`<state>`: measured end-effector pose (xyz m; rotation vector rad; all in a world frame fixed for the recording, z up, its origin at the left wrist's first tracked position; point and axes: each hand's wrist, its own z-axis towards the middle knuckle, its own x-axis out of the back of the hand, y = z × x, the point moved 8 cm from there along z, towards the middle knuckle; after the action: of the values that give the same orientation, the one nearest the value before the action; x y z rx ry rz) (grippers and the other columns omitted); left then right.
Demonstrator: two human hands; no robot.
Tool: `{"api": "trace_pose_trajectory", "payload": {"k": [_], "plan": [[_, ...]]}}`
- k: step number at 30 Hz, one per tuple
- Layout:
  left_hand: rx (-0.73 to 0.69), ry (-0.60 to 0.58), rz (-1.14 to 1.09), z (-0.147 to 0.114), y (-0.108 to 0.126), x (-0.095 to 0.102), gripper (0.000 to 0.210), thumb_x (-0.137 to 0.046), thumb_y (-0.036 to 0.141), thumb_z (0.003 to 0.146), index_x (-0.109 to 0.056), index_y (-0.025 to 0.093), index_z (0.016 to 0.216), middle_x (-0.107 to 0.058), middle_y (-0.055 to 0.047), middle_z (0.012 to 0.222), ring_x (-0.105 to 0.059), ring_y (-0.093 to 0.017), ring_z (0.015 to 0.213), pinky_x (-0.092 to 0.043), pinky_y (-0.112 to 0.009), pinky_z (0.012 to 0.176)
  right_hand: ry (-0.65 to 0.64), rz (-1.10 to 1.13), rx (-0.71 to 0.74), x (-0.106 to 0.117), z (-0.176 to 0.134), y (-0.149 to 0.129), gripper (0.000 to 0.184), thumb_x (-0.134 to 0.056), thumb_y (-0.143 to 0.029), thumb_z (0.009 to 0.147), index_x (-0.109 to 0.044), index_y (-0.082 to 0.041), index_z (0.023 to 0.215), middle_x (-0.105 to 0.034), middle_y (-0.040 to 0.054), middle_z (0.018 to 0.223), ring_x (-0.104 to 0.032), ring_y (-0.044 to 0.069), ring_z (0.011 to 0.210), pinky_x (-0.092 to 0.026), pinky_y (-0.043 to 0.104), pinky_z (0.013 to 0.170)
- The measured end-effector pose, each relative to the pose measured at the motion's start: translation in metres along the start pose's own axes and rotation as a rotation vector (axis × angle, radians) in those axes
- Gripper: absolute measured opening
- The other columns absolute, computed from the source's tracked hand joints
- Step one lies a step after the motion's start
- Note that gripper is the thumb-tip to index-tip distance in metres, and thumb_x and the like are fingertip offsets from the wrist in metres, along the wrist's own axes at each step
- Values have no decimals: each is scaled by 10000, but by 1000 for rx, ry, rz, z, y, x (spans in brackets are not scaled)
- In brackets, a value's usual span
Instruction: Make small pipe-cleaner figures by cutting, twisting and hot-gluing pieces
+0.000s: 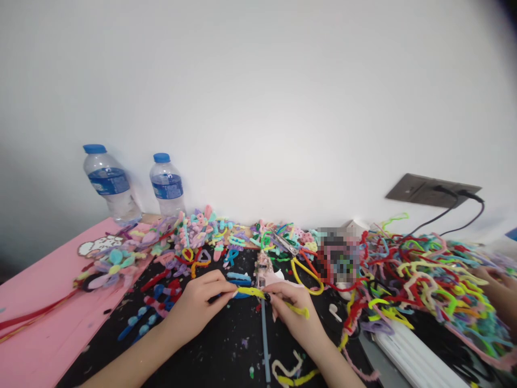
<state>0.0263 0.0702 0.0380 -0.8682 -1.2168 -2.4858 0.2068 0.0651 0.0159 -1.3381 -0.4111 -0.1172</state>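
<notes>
A yellow pipe cleaner (249, 291) stretches between my two hands above the black work surface (226, 350). My left hand (205, 296) pinches its left end between thumb and fingertips. Closer to its other end, my right hand (297, 310) grips it, and a yellow tail sticks out past the fingers. A small dark bit shows at the right fingertips; I cannot make out what it is. Under the hands, a long grey-blue rod (265, 339) runs toward me. Just behind them lie blue pipe cleaner pieces (239, 276) and a yellow loop (309, 277).
Finished pipe cleaner shapes (197, 229) line the wall. A tangled heap of pipe cleaners (428, 275) fills the right, where another person's hand (496, 288) reaches in. Two water bottles (108, 186) stand back left by a pink board (32, 302). A white power strip (416, 355) lies front right.
</notes>
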Motion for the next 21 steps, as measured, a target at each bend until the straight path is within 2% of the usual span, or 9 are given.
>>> {"api": "trace_pose_trajectory", "payload": {"k": [4, 10, 17, 21], "plan": [[-4, 0, 5, 0, 1, 0, 156, -532, 174, 854, -687, 187, 868, -602, -27, 753, -571, -109, 675, -458, -190, 621, 1, -79, 78, 1, -2, -6, 221, -496, -209, 842, -674, -186, 971, -595, 3, 592, -533, 116, 456, -425, 228, 492], [-11, 0, 9, -2, 0, 0, 154, -528, 172, 860, -681, 186, 866, -593, -26, 762, -572, -106, 684, -451, -186, 625, -45, -111, 65, -5, -5, -3, 230, -470, -195, 858, -672, -190, 970, -579, -9, 558, -541, 118, 449, -417, 213, 478], [-40, 74, -10, -2, 3, 5, 134, -552, 137, 838, -679, 178, 856, -587, -21, 754, -575, -100, 671, -446, -181, 621, -61, -212, 150, -4, -4, -11, 234, -492, -219, 875, -687, -219, 1004, -620, -6, 580, -553, 120, 482, -439, 212, 518], [-48, 91, -16, -1, 3, 6, 138, -555, 120, 833, -679, 176, 857, -586, -24, 760, -577, -98, 673, -443, -179, 623, -48, -252, 203, -2, -4, -16, 226, -599, -225, 818, -681, -215, 1029, -705, 22, 763, -642, 153, 640, -490, 224, 627]]}}
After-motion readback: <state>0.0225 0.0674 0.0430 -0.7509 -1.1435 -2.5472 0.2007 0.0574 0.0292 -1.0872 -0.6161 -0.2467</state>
